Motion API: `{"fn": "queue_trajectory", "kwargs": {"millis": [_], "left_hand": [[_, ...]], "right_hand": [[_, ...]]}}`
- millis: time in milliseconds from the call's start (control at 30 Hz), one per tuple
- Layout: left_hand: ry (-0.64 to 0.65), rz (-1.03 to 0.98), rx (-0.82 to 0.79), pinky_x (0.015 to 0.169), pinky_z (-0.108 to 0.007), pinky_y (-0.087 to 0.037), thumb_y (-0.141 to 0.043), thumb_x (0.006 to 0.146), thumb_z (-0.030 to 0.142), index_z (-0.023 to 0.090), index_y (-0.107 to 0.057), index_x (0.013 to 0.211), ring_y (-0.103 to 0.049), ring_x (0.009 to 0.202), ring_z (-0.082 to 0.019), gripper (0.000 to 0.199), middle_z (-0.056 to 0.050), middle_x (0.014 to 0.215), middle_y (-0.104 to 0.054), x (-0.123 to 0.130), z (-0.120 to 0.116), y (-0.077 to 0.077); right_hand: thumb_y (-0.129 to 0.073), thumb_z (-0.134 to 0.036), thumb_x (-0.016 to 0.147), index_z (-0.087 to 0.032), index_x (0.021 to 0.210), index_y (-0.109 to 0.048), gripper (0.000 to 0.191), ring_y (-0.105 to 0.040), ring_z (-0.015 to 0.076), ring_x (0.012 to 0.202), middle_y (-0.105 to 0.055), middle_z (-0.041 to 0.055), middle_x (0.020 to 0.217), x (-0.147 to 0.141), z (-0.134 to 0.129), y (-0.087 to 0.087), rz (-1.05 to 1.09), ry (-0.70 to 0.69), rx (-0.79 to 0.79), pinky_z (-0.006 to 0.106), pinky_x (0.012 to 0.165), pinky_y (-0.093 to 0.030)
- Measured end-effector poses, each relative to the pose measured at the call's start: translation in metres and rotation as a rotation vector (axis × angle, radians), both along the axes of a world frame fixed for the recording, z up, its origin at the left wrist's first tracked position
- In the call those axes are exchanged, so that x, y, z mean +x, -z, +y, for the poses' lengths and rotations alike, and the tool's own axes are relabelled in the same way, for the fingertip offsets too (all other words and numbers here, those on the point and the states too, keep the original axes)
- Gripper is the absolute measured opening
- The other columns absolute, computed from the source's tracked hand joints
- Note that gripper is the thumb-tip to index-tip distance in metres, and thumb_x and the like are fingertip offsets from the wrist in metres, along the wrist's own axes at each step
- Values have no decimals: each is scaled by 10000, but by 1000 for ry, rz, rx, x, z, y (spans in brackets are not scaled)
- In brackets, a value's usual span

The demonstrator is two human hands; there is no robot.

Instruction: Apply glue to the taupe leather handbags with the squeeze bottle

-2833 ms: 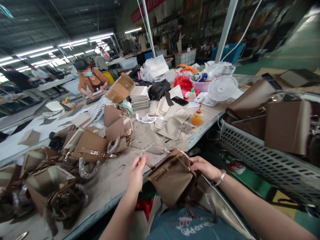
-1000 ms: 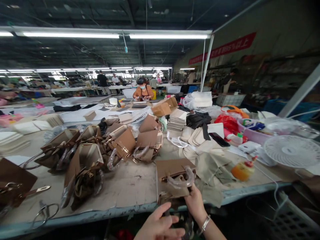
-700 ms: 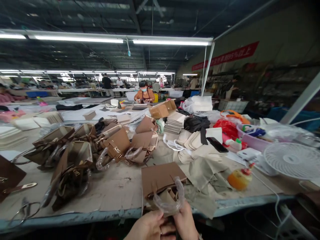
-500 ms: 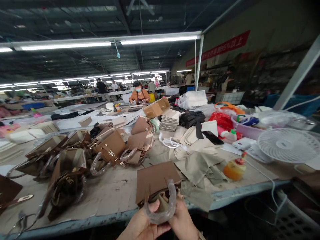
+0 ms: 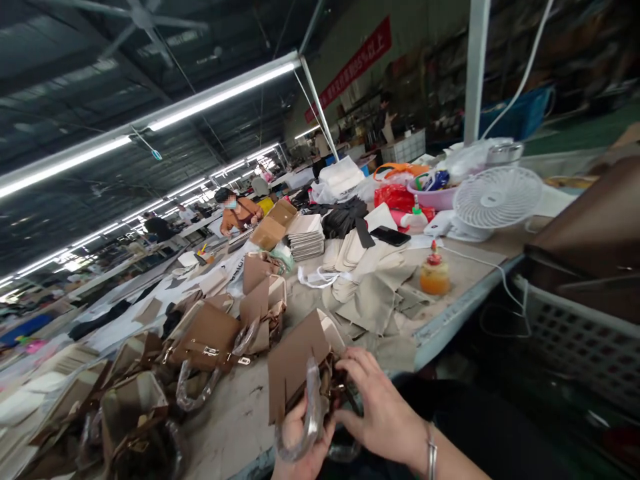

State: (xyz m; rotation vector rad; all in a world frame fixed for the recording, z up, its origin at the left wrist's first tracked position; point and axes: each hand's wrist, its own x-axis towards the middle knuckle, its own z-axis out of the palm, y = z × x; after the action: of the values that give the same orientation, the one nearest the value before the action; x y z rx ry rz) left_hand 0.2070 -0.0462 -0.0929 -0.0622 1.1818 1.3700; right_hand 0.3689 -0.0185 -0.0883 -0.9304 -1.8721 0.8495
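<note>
Far left of the bottle (image 5: 434, 279), open bags (image 5: 133, 400) crowd the table (image 5: 235, 427); nearer to it, but still left, a flap bag (image 5: 207, 337) lies with its metal clasp showing. A co-worker (image 5: 241, 215) in an orange top stands well beyond the bottle, to its left, with a carton (image 5: 273, 228) and a stack of panels (image 5: 306, 238) on that same side. Your bag (image 5: 294, 363) is left of the bottle and closer to you, tilted, at the table's near edge. Your left hand (image 5: 313, 459) grips it from below, the film-wrapped handle (image 5: 315, 400) looping in front. Your right hand (image 5: 377, 397), fingers bent, touches the bag's right side; whether it is pinching anything, you cannot tell from here. Creased cloth (image 5: 373, 305) spreads just left of the bottle, a phone (image 5: 390, 236) lies behind it, a fan (image 5: 495, 200) stands behind and to its right, and a basket (image 5: 570, 333) sits right of it, off the table.
</note>
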Motion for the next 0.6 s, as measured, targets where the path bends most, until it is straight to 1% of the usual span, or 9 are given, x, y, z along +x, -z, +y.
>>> {"fn": "queue_trajectory", "kwargs": {"millis": [33,100,167,233,267,367,467,533,600], "left_hand": [[-14,-23,26,684,-333,-577,-367,917,66,154,-689,772,-714,682,-193,364,-50,712,-753,-3,-1,-1],[-38,-73,85,837,-392,-556,-337,929,83,185,-698,781,-718,821,-200,403,-32,780,-765,-8,-3,0],[-12,-117,109,894,-411,-531,-343,930,100,192,-707,803,-713,866,-203,396,-32,825,-767,-9,-5,3],[2,-133,81,874,-395,-537,-367,926,111,184,-709,795,-716,814,-193,373,-39,810,-767,-5,-7,6],[-5,-131,65,850,-383,-545,-379,923,114,182,-706,787,-716,787,-186,361,-38,793,-765,-2,-8,6],[-40,-96,10,738,-327,-562,-413,921,145,163,-694,770,-707,717,-176,319,-48,751,-757,5,-10,4],[-48,-54,-33,633,-274,-541,-461,904,166,138,-684,774,-696,671,-176,259,-71,731,-746,5,-11,5],[-72,-11,-41,598,-249,-520,-505,875,144,148,-672,747,-679,618,-159,211,-49,684,-733,2,-11,9],[-21,16,-22,562,-219,-495,-537,856,130,171,-652,699,-658,580,-134,199,-10,626,-713,-2,-11,12]], "right_hand": [[-697,-143,677,-190,1106,-600,442,-490,237,1105,-579,87,1137,3,2,1,32,26,-4,376,976,-408],[-696,-202,768,-221,1133,-611,375,-544,213,1014,-627,62,1052,4,5,8,80,37,-6,352,917,-444],[-660,-221,830,-242,1092,-647,263,-583,188,925,-650,44,985,-1,6,17,106,9,-23,318,850,-470],[-619,-192,863,-231,971,-683,132,-601,162,837,-652,30,899,-10,3,26,113,-15,-54,276,775,-480],[-599,-174,875,-220,899,-687,102,-599,151,794,-644,23,845,-15,1,30,103,-18,-62,258,739,-477],[-550,-132,894,-198,765,-649,176,-565,144,754,-609,12,769,-26,-8,35,-7,-19,2,244,699,-457],[-538,-95,871,-184,733,-606,177,-523,174,787,-592,27,802,-32,-16,34,-212,-20,121,272,700,-448],[-558,-82,828,-178,756,-601,127,-504,199,811,-586,44,850,-33,-21,30,-325,-25,183,304,710,-454],[-577,-96,789,-173,793,-612,84,-496,230,834,-581,64,876,-32,-26,24,-410,-58,232,353,735,-464]]}}
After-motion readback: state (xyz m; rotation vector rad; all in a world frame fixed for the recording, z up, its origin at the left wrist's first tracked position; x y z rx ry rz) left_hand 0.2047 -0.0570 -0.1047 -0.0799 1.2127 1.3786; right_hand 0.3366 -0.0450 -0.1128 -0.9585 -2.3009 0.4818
